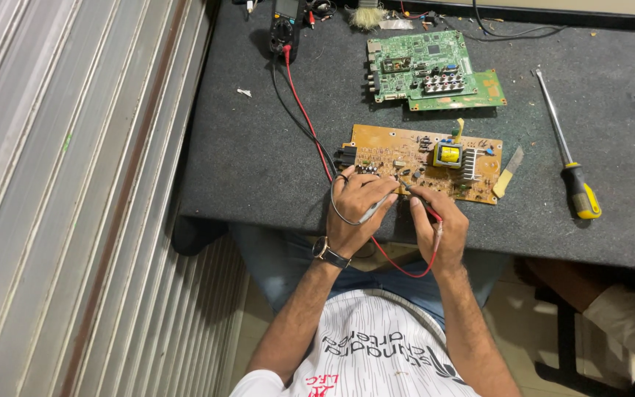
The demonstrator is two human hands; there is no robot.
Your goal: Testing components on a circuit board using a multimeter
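A tan circuit board [384,147] with a yellow transformer [447,155] and a metal heat sink lies near the front edge of the dark grey workbench [251,147]. My left hand [358,209] grips a black test probe, its tip resting on the board's front edge. My right hand [439,224] grips a red test probe [414,197], tip also on the board close to the other. Red and black leads [304,117] run back to a black multimeter [286,26] at the far edge. A watch sits on my left wrist.
A green circuit board [435,73] lies behind the tan one. A yellow-handled screwdriver [567,158] and a small flat blade [508,171] lie to the right. A corrugated metal shutter [67,198] runs along the left. A brush and cables sit at the back.
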